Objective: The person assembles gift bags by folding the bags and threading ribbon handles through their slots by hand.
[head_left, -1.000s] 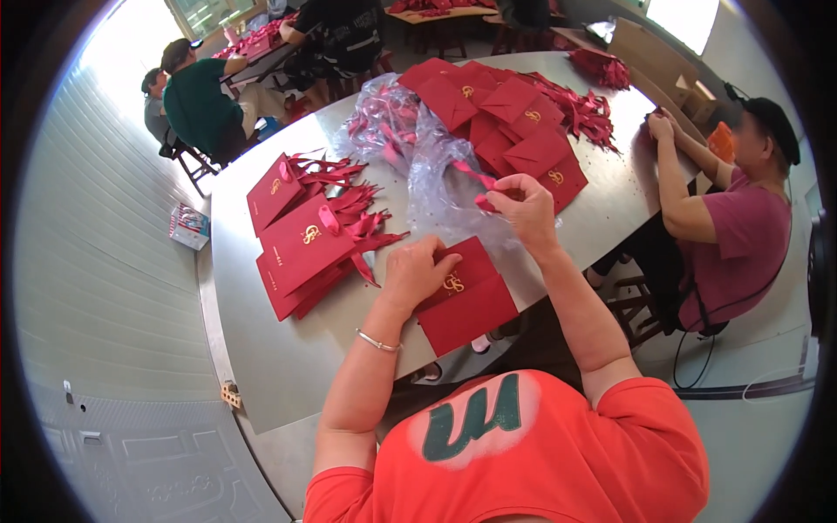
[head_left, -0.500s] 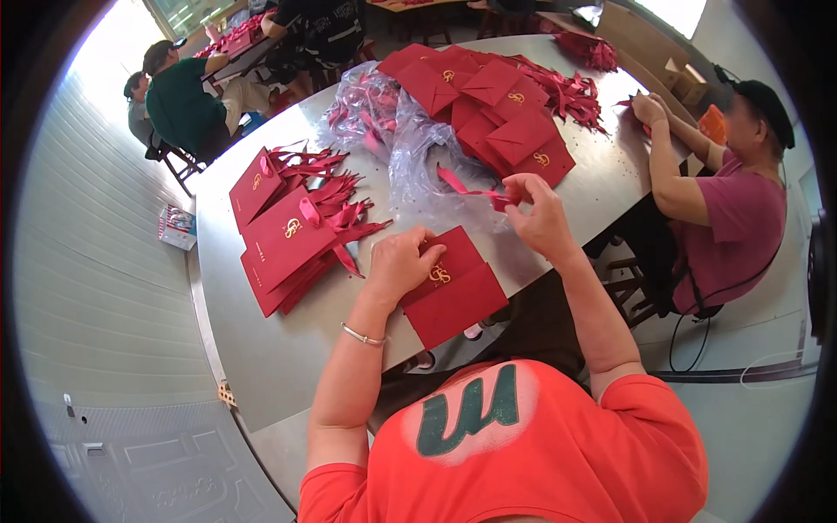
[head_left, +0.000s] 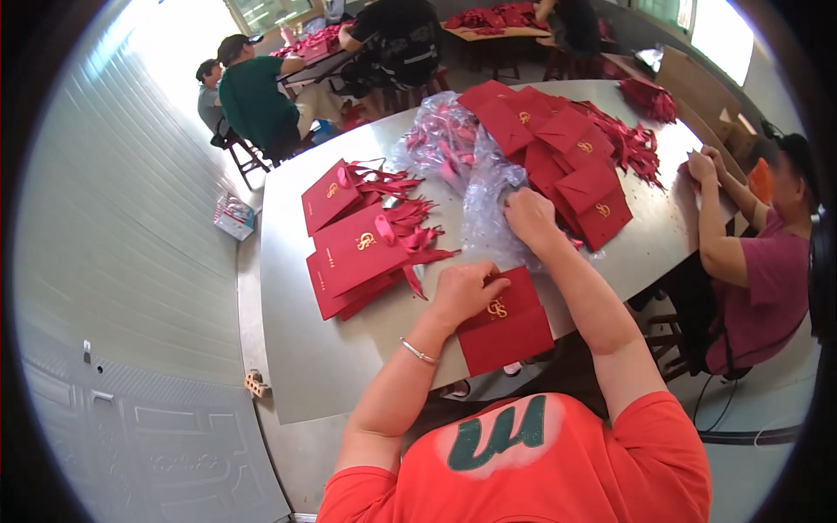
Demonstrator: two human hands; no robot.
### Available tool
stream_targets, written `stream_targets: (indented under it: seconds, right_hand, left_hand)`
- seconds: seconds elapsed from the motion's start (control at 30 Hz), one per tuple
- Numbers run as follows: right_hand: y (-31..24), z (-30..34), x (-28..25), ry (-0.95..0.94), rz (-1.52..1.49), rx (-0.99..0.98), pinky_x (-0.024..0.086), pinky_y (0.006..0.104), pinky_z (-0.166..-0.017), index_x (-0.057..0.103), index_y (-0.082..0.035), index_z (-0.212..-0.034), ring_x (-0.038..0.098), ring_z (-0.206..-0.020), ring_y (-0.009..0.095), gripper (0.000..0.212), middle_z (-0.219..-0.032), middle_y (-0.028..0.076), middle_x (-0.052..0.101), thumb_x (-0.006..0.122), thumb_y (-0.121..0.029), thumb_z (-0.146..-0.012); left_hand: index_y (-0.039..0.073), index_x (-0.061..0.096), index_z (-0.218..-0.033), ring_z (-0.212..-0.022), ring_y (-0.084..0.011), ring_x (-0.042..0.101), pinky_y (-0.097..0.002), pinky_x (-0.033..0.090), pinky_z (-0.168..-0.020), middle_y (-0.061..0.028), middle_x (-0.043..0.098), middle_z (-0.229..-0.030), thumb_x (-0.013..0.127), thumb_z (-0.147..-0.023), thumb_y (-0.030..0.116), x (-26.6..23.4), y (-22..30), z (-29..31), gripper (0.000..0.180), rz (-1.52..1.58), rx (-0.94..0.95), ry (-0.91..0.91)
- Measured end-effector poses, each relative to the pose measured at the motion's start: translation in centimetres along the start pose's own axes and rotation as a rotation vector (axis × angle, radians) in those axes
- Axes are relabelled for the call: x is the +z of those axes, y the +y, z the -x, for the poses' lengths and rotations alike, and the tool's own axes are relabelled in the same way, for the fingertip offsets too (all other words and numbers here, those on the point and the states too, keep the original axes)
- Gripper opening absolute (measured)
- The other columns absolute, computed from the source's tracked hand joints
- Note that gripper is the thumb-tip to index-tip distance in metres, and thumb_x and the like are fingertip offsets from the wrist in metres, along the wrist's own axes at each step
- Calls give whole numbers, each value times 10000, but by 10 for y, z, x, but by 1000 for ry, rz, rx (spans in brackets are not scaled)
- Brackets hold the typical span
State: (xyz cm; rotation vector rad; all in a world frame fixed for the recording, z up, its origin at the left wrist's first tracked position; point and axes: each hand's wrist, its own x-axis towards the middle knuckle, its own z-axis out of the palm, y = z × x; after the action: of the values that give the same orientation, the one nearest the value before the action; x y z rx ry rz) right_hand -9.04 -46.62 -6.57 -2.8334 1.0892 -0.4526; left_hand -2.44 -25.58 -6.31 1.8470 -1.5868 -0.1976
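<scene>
Holding red bag (head_left: 513,342) in left hand (head_left: 468,294), I should press it flat | right hand (head_left: 530,218) at clear plastic (head_left: 488,212) beyond left | right grip: can't tell

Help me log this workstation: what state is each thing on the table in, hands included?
Near red bag: lying flat, under the left hand
Left hand: fingers bent, touching that bag
Right hand: at the clear plastic, grip unclear
Clear plastic: crumpled, pink ribbons showing through
Left-side red bags: stacked, overlapping, ribbons loose
Right-side red bags: heaped, overlapping
</scene>
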Motion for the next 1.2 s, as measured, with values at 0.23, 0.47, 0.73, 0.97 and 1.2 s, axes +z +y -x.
stream_targets:
  seconds: [0.23,0.47,0.73,0.97,1.2]
  right_hand:
    - [13,39,-31,429,-657,-99,501,332,-648,657,17,-970,647,-700,230,111,-823,136,686,616,-65,-907]
    - [-1,112,-58,246,-868,-153,442,245,-598,715,-2,-965,563,-672,85,104,-757,38,648,694,-61,-882]
    - [-2,143,-49,270,-776,-216,485,300,-590,723,-29,-905,642,-655,209,95,-761,107,669,733,-73,-821]
    - [-15,143,-57,197,-504,-308,509,411,-593,630,-53,-752,639,-686,327,142,-769,107,641,685,-156,-834]
    - [-18,141,-58,143,-380,-318,512,442,-595,618,-50,-740,634,-683,345,161,-759,120,622,640,-169,-847]
  left_hand:
    - [84,714,-892,-798,-324,696,-418,534,-720,-143,710,-814,733,-836,385,-7,2,-4,307,-32,-139,-69]
    - [29,723,-935,-702,-156,664,-317,517,-652,-94,719,-786,737,-859,219,-1,-25,-9,205,304,-248,-152]
    - [-19,707,-959,-715,-42,601,-223,504,-644,17,699,-817,686,-895,87,-4,-16,-7,126,514,-272,-182]
    - [-24,705,-961,-713,-34,591,-215,500,-632,10,697,-819,668,-902,59,-1,-15,-4,109,510,-245,-186]
    - [-24,702,-960,-708,-43,596,-231,500,-632,-8,706,-797,667,-893,55,1,-14,-4,109,453,-212,-182]
